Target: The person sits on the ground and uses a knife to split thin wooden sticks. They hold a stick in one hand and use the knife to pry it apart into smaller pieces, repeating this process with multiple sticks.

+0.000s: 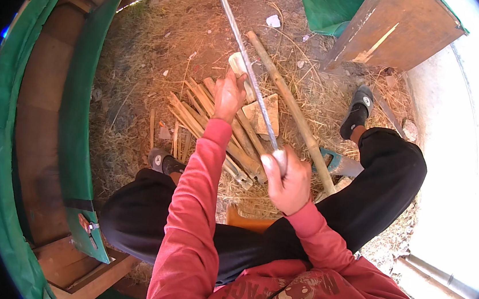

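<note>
My right hand (289,183) is closed round the near end of a long, thin metal rod (246,64), which slants up and away to the far edge of the view. Farther out and to the left, my left hand (229,96) has its fingers closed on a pale piece of split wood (238,64). The rod crosses over this piece; whether they touch I cannot tell. Below my left hand lies a pile of split bamboo strips (243,153). A squarish wooden block (266,116) rests on the ground under the rod.
A bamboo pole (290,99) lies to the right of the block. Near my right knee is a saw with a teal handle (331,160). Something orange (247,222) shows between my legs. Green-covered panels (78,116) stand at left, a wooden box (403,35) at far right.
</note>
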A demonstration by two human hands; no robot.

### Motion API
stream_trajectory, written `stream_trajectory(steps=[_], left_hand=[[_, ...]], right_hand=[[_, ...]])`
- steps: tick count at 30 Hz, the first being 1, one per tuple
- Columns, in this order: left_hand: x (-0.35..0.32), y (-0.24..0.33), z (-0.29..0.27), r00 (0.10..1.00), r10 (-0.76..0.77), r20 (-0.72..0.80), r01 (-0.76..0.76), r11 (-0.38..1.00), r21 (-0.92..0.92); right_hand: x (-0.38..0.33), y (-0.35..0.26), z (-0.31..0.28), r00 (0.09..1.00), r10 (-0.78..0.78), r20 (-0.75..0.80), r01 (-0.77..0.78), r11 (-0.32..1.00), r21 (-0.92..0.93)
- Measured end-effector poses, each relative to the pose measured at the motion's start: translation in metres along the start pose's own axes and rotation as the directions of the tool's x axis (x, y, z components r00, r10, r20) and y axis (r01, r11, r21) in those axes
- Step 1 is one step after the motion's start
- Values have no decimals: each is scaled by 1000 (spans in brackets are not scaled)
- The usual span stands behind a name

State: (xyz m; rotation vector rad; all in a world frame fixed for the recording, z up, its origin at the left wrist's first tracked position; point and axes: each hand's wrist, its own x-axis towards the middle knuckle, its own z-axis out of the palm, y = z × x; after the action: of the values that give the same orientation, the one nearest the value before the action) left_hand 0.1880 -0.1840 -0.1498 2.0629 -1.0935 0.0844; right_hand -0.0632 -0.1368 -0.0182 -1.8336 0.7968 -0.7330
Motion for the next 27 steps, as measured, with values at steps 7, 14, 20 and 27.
stream_trajectory(steps=[7,14,20,27], left_hand=[[-4,15,-9,998,-53,17,53,998,-13],[-2,19,-13,992,-81,95,83,996,-15],[-4,11,-6,994,-59,90,57,998,23],[-2,-1,-5,1000,9,5,-8,993,-115]], right_hand=[[2,19,10,996,88,-5,-88,993,-77],[0,21,-2,996,89,21,-88,995,-56],[-7,36,-2,957,250,149,-285,910,302],[-4,2,-1,999,-32,2,31,998,46]])
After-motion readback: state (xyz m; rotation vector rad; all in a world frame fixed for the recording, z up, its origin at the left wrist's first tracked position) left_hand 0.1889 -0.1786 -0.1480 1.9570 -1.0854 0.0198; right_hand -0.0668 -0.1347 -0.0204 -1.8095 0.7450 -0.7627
